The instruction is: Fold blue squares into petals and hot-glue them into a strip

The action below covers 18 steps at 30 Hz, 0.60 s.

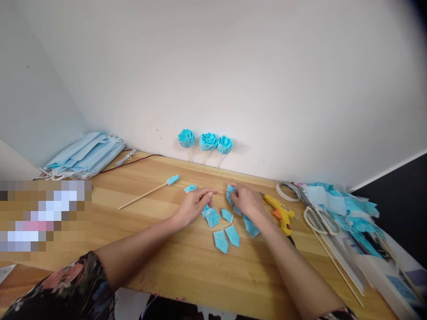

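My left hand (193,206) is closed, thumb against the bent fingers, over the middle of the table; anything between the fingertips is too small to make out. Beneath and beside it lie a folded blue petal (212,217) and another blue piece (190,188). My right hand (247,202) pinches a light blue petal (230,194), cut from mask-like fabric. More blue pieces (251,226) lie partly hidden under my right wrist. Between my arms several pointed petals rest flat, such as this petal (220,241). A thin stick (143,195) with a blue wrapped tip (173,180) lies to the left.
Three blue fabric roses (208,141) on sticks lean against the wall. A yellow glue gun (283,215) lies right of my right hand. Farther right are scissors (320,221), a white coil (288,191), sticks and blue scraps (353,204). Stacked face masks (83,153) sit back left.
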Available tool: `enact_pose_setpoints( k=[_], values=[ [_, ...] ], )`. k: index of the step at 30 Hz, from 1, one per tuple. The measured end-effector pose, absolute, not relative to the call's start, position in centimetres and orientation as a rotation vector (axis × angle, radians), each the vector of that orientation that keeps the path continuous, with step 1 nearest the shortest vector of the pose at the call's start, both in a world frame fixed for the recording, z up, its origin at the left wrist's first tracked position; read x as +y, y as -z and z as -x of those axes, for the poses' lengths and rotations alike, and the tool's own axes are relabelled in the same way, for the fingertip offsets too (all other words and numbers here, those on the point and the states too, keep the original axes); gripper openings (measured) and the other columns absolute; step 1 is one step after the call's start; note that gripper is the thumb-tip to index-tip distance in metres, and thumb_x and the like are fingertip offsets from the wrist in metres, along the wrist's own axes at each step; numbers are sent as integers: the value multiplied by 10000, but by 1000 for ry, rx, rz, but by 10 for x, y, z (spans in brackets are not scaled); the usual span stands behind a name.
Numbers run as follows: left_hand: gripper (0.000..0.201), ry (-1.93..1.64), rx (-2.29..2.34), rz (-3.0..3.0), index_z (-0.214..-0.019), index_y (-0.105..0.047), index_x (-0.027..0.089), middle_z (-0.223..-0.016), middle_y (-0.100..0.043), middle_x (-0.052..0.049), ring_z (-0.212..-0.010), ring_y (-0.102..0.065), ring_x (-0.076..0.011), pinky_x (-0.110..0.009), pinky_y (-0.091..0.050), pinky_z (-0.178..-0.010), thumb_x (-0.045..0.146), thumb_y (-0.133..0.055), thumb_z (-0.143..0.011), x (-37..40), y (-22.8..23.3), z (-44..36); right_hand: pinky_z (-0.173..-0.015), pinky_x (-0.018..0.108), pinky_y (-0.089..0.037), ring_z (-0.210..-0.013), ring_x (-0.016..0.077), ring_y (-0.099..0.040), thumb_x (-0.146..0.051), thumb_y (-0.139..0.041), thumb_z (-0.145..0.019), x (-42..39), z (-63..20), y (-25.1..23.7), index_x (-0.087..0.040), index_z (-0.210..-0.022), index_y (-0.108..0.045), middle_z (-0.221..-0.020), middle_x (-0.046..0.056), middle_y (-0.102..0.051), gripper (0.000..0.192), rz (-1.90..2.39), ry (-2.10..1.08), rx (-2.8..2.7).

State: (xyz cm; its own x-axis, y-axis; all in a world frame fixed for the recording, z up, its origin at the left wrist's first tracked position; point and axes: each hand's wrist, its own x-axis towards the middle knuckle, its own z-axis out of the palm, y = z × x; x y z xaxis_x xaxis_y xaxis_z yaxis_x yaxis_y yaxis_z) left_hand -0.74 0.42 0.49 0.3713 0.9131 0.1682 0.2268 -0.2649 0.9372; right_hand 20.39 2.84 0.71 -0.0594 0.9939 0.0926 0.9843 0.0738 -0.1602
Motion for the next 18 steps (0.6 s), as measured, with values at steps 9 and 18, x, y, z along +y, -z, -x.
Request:
enact_pose_setpoints(
  k=[9, 18],
  values=[
    [358, -926, 989, -1737, -1069, -656, 123, -720, -630, -26, -706, -582, -144, -231, -435, -640, 327, -423, -888, 5, 3, 5, -682, 299, -513, -798, 191, -683, -329, -460, -852, 11, -223, -4, -186, -1112, -624, -927, 68, -729, 339, 1571, -577, -1638],
    [327, -939, 1007, -1741, -1041, -666, 127, -721, -629, -24, -698, -589, -139, -230, -446, -648, 289, -435, -875, 6, 6, 5, -671, 332, -461, -845, 252, -647, -295, -513, -843, 13, -204, 7, -205, -1159, -631, -933, 84, -711, 349, 1846, -20, -2074]
  ],
)
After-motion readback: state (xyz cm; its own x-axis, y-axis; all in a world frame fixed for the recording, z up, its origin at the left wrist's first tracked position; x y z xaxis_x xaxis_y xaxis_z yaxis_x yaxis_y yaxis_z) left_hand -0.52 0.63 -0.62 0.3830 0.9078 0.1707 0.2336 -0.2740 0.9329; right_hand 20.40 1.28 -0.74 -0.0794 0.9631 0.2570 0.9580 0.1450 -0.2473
